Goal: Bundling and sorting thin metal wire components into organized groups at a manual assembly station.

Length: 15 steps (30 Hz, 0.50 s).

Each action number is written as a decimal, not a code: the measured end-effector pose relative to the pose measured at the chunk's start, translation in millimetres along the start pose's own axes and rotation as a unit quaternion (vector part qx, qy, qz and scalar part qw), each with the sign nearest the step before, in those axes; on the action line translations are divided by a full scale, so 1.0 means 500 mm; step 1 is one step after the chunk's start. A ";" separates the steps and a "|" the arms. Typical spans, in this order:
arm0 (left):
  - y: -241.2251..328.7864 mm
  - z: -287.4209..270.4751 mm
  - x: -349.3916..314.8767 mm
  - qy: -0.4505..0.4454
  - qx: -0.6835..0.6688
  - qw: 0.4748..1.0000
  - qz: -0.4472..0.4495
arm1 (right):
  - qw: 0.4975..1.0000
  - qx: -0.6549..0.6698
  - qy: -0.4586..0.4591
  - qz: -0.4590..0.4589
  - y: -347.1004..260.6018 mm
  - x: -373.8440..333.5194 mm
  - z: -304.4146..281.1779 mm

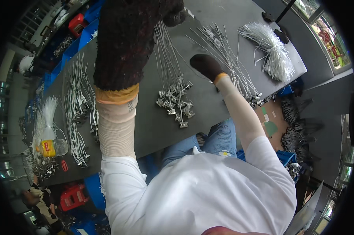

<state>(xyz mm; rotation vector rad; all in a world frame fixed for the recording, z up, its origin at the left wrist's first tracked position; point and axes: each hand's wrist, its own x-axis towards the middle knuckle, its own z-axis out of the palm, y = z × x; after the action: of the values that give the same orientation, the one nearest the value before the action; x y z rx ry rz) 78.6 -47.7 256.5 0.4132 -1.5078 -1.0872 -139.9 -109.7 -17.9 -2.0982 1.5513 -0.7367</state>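
My left hand (141, 35), in a dark fuzzy glove with a yellow cuff, is raised close to the camera. Its fingers are mostly cut off at the top edge, so its hold cannot be made out. From beneath it, thin white wires with metal clip-like ends (177, 98) run toward me over the grey table (145, 127). My right hand (206, 66), in a dark glove, is low over the table between two wire bunches. Its fingers are pressed together; what they hold, if anything, is hidden. Beside it lies another bunch of wires (233, 64) with metal ends.
A thick bundle of white strands (273, 53) lies at the far right corner. More wires (73, 105) spread on the left, near a clear bottle with a yellow label (53, 148) and a red loop (64, 165). Blue bins (87, 33) and red stools (73, 197) stand beyond the table.
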 end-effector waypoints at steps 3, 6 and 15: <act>0.003 -0.012 -0.012 -0.052 0.123 0.987 0.088 | 0.964 -0.110 -0.240 -0.006 0.024 0.100 0.117; -0.008 -0.046 -0.002 -0.071 0.212 0.963 0.150 | 0.952 -0.128 -0.279 0.014 -0.012 0.136 0.142; -0.008 -0.056 0.018 -0.060 -0.051 0.995 -0.057 | 0.953 -0.096 -0.286 0.001 0.062 0.159 0.187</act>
<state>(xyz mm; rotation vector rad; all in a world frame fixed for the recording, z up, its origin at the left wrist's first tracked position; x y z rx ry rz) 100.6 -68.0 255.6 0.3719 -1.5401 -1.2924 -84.1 -192.2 -96.0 -2.1778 1.3292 0.0454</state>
